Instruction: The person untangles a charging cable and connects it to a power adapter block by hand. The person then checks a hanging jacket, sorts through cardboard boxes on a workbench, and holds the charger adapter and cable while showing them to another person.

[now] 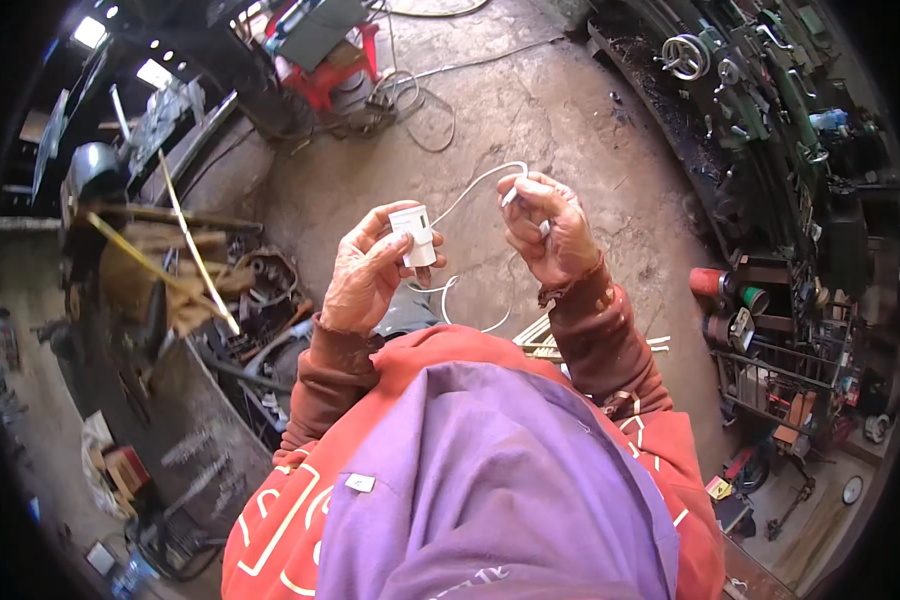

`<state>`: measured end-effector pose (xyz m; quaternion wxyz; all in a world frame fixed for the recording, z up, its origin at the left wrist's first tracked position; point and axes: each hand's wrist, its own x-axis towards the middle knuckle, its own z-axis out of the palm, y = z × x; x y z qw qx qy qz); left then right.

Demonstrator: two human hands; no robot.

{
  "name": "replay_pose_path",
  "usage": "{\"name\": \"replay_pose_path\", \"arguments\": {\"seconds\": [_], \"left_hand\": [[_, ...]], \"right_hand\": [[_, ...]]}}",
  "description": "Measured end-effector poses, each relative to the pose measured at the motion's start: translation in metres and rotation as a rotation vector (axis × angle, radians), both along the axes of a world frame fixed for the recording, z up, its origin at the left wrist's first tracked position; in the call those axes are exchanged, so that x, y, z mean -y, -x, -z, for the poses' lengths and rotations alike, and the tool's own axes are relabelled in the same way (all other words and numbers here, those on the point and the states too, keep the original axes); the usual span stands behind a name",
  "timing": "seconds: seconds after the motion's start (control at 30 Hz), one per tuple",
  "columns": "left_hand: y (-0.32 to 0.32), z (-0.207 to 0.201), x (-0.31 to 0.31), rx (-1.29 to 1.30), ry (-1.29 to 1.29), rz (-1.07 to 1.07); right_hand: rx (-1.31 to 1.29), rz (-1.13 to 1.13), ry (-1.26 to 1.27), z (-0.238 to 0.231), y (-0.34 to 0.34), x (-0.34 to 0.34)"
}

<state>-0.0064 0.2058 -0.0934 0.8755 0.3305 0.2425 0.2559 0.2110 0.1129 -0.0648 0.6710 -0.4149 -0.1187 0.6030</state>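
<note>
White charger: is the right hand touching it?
Apart: the head view plainly shows floor between the right hand and the white charger.

Two bare hands are counted: one left hand (363, 272) and one right hand (553, 235). One white block-shaped plastic charger (406, 224) and one thin white cable (478, 178) are held. Two long thin poles are seen, one pale pole (198, 243) and one yellow pole (150, 259). One large silver spoked metal handwheel (684, 57) is shown. The slender cream-coloured strips (540, 336) cannot be counted.
</note>
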Motion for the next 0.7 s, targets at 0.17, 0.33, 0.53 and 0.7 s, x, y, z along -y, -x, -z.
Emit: {"name": "replay_pose_path", "arguments": {"seconds": [0.17, 0.33, 0.53, 0.7], "left_hand": [[-0.078, -0.002, -0.086, 0.003, -0.055, 0.096], [-0.161, -0.001, -0.151, -0.003, -0.03, 0.132], [-0.274, 0.01, -0.202, -0.021, -0.015, 0.112], [-0.382, 0.005, -0.236, -0.07, -0.02, 0.001]], "right_hand": [[0.023, 0.073, -0.017, 0.001, -0.068, -0.064], [-0.051, 0.104, -0.05, 0.005, -0.148, -0.126], [-0.175, 0.118, -0.033, 0.021, -0.263, -0.196], [-0.258, 0.052, -0.027, 0.03, -0.356, -0.256]]}}
